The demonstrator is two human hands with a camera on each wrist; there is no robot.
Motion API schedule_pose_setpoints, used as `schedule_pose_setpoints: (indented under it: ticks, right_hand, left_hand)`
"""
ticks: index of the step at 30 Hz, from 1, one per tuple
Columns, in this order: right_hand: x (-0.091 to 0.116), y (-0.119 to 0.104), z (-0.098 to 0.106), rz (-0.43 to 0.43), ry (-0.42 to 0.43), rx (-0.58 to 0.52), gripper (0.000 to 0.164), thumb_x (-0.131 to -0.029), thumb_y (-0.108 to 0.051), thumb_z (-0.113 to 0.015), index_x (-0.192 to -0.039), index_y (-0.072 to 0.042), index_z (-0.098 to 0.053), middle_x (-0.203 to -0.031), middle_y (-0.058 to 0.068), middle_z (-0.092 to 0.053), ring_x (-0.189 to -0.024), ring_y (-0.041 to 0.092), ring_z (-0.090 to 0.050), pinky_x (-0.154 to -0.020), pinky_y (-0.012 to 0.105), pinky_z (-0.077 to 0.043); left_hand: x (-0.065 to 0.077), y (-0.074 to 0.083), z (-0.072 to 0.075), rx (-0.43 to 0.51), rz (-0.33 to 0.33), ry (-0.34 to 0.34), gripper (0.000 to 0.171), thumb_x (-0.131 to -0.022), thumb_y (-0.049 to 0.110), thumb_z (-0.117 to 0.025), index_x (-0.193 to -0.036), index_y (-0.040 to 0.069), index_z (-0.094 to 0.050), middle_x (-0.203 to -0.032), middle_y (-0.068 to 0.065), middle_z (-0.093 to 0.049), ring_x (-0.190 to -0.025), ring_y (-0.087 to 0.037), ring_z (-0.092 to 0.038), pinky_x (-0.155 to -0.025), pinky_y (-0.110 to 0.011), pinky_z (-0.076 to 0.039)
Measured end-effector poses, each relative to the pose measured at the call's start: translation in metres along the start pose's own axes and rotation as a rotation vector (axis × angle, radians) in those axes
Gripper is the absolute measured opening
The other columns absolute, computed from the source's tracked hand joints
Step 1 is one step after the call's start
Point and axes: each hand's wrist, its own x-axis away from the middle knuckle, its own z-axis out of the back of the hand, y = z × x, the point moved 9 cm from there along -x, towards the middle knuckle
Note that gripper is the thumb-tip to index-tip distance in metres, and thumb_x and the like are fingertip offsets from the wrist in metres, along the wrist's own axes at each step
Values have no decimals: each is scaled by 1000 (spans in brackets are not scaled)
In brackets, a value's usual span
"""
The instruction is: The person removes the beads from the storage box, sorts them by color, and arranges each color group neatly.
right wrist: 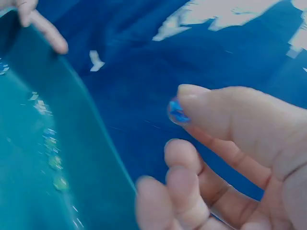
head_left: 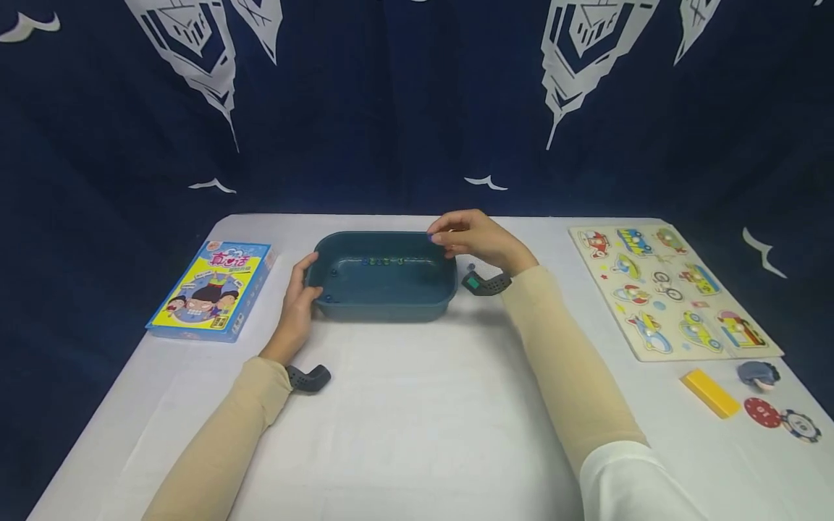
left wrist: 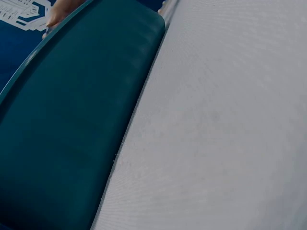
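Observation:
A dark teal plastic basin (head_left: 384, 312) stands on the white table, with several small glass marbles (head_left: 387, 261) in it. Most of these lie in a row along the far side; two blue ones are near the left end. My left hand (head_left: 296, 307) holds the basin's left end, fingers at the rim. Over the right far corner, my right hand (head_left: 478, 239) pinches a clear marble with a blue core (right wrist: 177, 112) between thumb and forefinger. Its other fingers are loosely curled. In the left wrist view the basin's outer wall (left wrist: 86, 115) fills the left side.
A yellow and blue card box (head_left: 208, 289) lies at the left. On the right are a wooden picture puzzle board (head_left: 658, 304), a yellow block (head_left: 710, 394), a small grey-blue figure (head_left: 758, 374), a red chip (head_left: 762, 412) and a black-and-white chip (head_left: 801, 426). A dark blue curtain (head_left: 391, 108) hangs behind.

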Motion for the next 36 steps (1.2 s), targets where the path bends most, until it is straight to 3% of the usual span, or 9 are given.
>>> schedule_pose_setpoints:
  ticks: [6,10,15,18,24,30,32,36]
  right_hand:
    - [33,25,57,30,314,-29,21,-92,-14,-71,-111,-5,-69,-105,4,-69,-89,17,-59,-74,25,-54]
    - [43,52,79,47,435,51,22,-92,-15,-72,-110,-3,-70,-100,-5,-72,-88,12,-62,-72,24,-52]
    - [45,83,85,56,464,132,21,-91,-7,-69,-110,2,-69,-95,-4,-73,-79,12,-61,-63,22,-50]
    - [45,93,85,55,478,189,20,-90,-7,-69,-108,1,-70,-95,-1,-73,-72,11,-59,-57,20,-47]
    - [45,97,82,32,510,378,17,-88,-13,-74,-103,-7,-74,-95,7,-72,-73,17,-54,-64,25,-43]
    - [46,98,77,-36,497,449,18,-87,-15,-73,-103,-8,-76,-86,8,-64,-79,23,-49,-71,33,-41]
    - [46,98,77,-56,490,461,19,-87,-17,-74,-105,-8,-76,-89,7,-65,-82,23,-49,-73,33,-41]
    - [46,100,78,-76,479,469,21,-87,-18,-75,-106,-9,-76,-94,8,-64,-85,24,-50,-76,35,-41]
  left_hand:
    - [1,1,-1,15,13,-8,65,-89,0,-34,-153,-2,-24,-165,-18,-14,-153,-29,-3,-122,-46,0]
    - [2,0,2,28,22,-11,67,-89,-2,-33,-154,-1,-21,-165,-18,-12,-153,-30,-1,-122,-47,1]
    - [0,-5,1,42,34,-16,66,-89,-2,-33,-154,-1,-21,-165,-17,-10,-153,-28,0,-122,-45,2]
    - [-5,-18,-1,51,44,-21,67,-89,-1,-33,-155,3,-21,-166,-12,-10,-154,-24,1,-122,-44,2]
    - [-14,-41,-1,39,8,-6,68,-90,3,-34,-156,11,-23,-167,-5,-12,-154,-19,-1,-122,-43,1]
    - [-14,-40,0,38,-16,5,68,-89,3,-35,-156,11,-23,-167,-8,-12,-154,-20,-1,-122,-44,2]
    - [-11,-30,-1,36,-1,-5,69,-89,2,-34,-156,8,-22,-167,-9,-12,-154,-21,-1,-122,-44,2]
    - [-12,-32,-2,35,7,-10,69,-89,1,-34,-156,8,-22,-167,-9,-12,-154,-20,0,-122,-42,2]
